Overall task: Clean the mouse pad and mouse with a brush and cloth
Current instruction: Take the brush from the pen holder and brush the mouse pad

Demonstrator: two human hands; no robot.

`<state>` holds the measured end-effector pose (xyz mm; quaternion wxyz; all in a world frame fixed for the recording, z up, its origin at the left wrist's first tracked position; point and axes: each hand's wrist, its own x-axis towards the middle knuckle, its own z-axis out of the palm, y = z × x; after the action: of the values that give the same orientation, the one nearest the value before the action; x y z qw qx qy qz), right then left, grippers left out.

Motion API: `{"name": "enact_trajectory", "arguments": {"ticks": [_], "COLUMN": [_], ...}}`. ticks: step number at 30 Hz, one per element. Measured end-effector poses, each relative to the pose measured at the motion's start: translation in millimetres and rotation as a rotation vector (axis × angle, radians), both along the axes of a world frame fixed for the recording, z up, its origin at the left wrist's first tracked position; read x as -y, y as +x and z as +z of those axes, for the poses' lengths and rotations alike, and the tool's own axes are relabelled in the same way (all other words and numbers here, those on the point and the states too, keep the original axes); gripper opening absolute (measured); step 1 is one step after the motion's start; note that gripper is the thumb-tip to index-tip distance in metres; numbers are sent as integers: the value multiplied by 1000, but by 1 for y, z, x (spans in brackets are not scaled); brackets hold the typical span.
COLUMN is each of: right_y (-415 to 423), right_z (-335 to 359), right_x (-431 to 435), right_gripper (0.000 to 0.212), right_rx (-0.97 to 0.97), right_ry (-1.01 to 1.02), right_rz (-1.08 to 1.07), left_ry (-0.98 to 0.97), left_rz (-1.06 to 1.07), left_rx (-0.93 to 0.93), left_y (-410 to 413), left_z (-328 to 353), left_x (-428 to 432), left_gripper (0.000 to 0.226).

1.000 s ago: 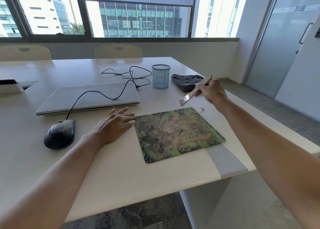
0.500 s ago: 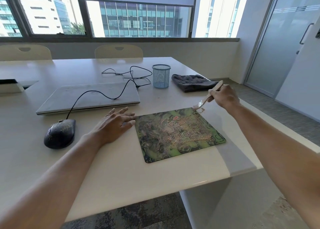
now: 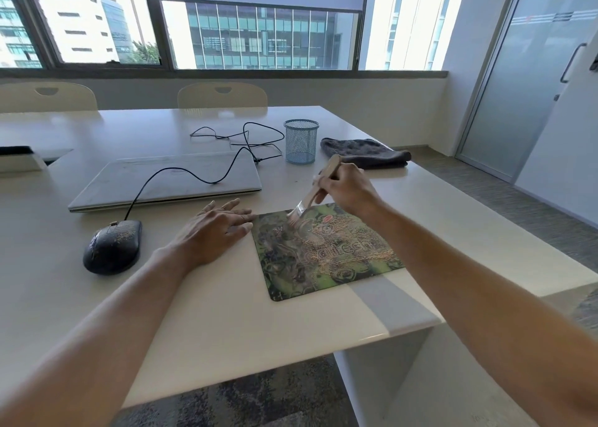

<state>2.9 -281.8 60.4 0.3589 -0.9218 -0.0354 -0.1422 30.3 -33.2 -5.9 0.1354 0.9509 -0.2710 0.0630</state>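
Right hand [image 3: 348, 192], pinching brush [image 3: 310, 197], has swung bristles onto mouse pad [image 3: 323, 258]; left hand [image 3: 213, 232] stays spread flat

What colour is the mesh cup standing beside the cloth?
Light blue: the mesh cup shows best in the head view, left of the dark grey cloth.

The pad [image 3: 323, 255], green and dark-patterned with tan crumbs strewn over its middle, lay flat. The pale wooden brush [image 3: 310, 197] stood tilted in the right hand [image 3: 348, 190], its bristles touching the pad's far left part. The black, crumb-speckled mouse [image 3: 111, 247] sat well left of the pad, and the grey cloth [image 3: 365, 151] lay bunched beyond it.
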Motion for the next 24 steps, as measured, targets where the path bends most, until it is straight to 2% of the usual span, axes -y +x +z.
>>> {"name": "enact_trajectory", "arguments": {"ticks": [6,10,14,19,21,24], "right_y": [1,1,5,1,1,2], "right_z": [1,4,8,17,18,16], "right_x": [33,68,99,93,79,55], "right_gripper": [30,32,31,31,30,28], "right_rx": [-60,-106,-86,31,80,47], "right_ry": [-56,-77,-161,-335,-334,-153], "right_rz": [-98,-190,-310,-359,-322,-133], "left_ry": [8,11,8,11,10,-11], "left_rz": [2,-11,-4,-8,-6,21], "left_rx": [7,8,10,11,12,-5], "left_y": [1,1,2,1,1,-1], "left_z": [0,0,-1,-1,-1,1], "left_x": [0,-1,-1,-1,-1,2], "left_gripper": [63,79,64,69,72,59]}}
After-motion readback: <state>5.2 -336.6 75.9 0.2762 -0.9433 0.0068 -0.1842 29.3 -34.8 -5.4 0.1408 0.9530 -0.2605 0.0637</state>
